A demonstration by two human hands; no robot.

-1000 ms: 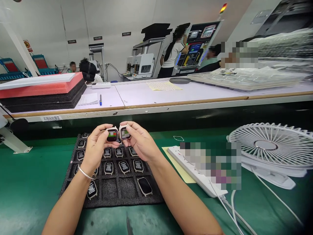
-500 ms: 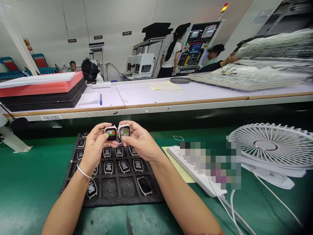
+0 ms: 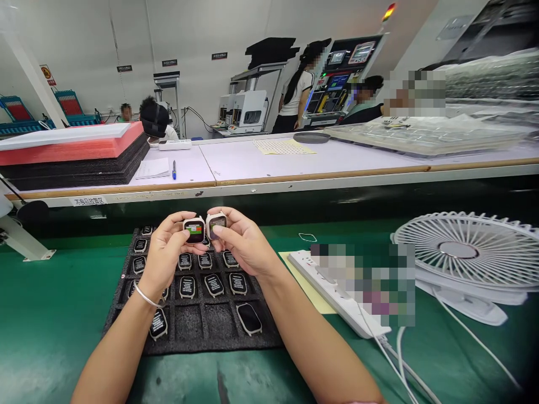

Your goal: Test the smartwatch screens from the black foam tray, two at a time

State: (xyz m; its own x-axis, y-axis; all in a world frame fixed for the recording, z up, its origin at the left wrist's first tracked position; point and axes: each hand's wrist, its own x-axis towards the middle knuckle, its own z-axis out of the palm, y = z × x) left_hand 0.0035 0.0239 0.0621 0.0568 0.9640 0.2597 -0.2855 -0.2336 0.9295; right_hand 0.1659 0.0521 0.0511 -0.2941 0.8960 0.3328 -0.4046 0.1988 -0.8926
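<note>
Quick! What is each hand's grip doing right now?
Left hand: closed, holding a square watch body.
Right hand: closed, holding another square watch body.

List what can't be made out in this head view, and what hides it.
Head view only:
- Tray: cells behind the left hand and right hand are covered.
- Left watch, right watch: screens too small to read.
- Power strip: mostly under a mosaic blur.
- Fan: cut off by the right edge.
</note>
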